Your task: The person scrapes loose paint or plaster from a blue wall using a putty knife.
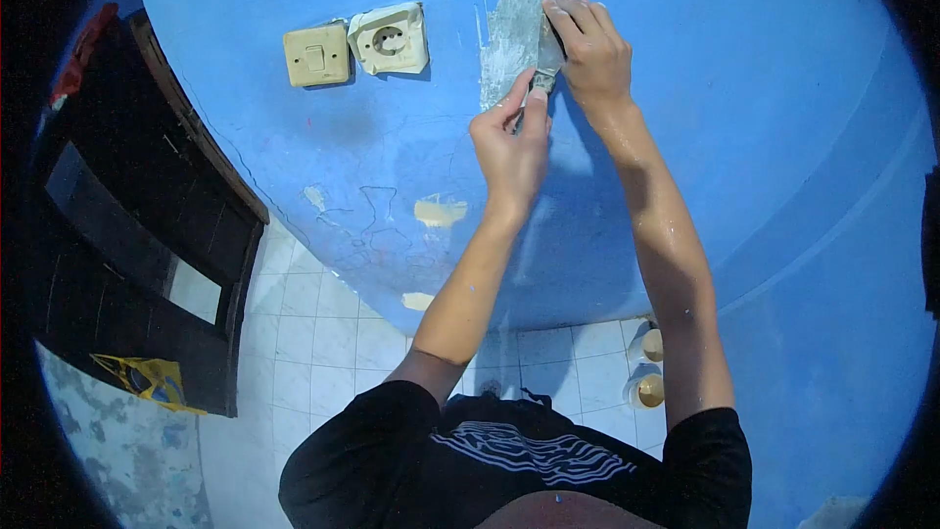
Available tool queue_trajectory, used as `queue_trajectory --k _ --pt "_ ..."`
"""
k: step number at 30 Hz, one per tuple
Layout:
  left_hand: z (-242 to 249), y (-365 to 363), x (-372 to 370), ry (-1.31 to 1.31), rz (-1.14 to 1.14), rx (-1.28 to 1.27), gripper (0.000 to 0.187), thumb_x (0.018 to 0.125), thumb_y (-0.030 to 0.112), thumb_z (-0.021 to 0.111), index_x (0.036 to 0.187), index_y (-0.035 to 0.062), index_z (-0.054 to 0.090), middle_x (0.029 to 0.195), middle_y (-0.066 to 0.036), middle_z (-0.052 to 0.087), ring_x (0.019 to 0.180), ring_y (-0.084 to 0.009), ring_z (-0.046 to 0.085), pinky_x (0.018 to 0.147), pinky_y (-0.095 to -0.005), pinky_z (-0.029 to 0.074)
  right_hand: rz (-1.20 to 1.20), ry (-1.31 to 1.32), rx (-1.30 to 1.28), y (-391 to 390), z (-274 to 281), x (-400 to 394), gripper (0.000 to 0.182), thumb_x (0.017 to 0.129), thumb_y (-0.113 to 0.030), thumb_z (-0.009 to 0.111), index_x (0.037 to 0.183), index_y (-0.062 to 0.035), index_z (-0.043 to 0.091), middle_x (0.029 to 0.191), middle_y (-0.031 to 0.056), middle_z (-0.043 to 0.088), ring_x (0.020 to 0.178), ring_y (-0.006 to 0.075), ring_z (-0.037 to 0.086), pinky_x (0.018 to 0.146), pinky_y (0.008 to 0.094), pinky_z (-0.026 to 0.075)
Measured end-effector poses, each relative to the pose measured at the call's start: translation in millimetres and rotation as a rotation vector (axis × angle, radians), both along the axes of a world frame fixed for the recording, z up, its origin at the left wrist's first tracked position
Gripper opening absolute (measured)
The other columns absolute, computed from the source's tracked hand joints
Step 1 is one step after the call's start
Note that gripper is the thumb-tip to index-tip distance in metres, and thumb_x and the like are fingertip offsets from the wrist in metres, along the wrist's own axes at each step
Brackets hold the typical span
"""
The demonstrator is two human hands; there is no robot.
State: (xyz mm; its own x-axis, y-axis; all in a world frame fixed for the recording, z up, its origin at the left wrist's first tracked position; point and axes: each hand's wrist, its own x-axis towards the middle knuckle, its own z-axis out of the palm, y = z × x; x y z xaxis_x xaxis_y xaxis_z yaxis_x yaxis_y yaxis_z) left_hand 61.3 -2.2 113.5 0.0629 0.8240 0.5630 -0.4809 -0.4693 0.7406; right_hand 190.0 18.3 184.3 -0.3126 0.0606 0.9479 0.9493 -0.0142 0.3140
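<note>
A scraper (551,51) with a grey metal blade lies against the blue wall (666,0), its blade along the right side of a bare, scraped grey-white patch (511,34). My left hand (511,152) grips the scraper's lower end, with the thumb and a finger around the handle. Higher up and to the right, my right hand (595,51) is closed on the blade, its fingertips pressing near the top edge. Part of the handle is hidden by my left fingers.
A light switch (317,56) and a power socket (390,39) with torn covering are left of the patch. At left is a dark wooden door (147,225) with a yellow bag (147,379) below. Two round containers (648,391) stand on the tiled floor (333,338).
</note>
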Motion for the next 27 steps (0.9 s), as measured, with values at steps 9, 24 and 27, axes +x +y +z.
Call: queue_trajectory --k 9,24,27 --pt "3 5 -13 0.016 -0.078 -0.042 0.031 0.094 0.013 0.065 0.123 0.0016 0.066 0.064 0.002 0.057 0.048 -0.0016 0.044 0.04 -0.018 0.029 -0.046 0.008 -0.016 -1 -3 -3 0.025 0.078 -0.007 0.062 0.102 -0.0084 0.068 0.103 0.0013 0.068 0.098 0.0206 0.065 0.071 0.0312 0.059" --pt "8 8 -5 0.008 -0.039 0.042 0.031 0.094 0.01 0.063 0.122 0.0006 0.066 0.064 0.002 0.057 0.047 -0.0013 0.043 0.04 -0.0182 0.029 -0.047 -0.015 0.018 0 6 3 0.026 0.078 -0.007 0.063 0.103 -0.0091 0.069 0.103 0.0008 0.068 0.098 0.0198 0.065 0.07 0.0312 0.059" --pt "11 2 -11 -0.015 -0.132 -0.087 0.031 0.093 0.01 0.064 0.122 0.0004 0.066 0.064 0.002 0.057 0.047 -0.0013 0.043 0.04 -0.018 0.029 -0.051 -0.024 0.017 1 -1 0 0.026 0.078 -0.007 0.064 0.103 -0.0089 0.069 0.103 0.001 0.068 0.098 0.0197 0.065 0.071 0.0311 0.059"
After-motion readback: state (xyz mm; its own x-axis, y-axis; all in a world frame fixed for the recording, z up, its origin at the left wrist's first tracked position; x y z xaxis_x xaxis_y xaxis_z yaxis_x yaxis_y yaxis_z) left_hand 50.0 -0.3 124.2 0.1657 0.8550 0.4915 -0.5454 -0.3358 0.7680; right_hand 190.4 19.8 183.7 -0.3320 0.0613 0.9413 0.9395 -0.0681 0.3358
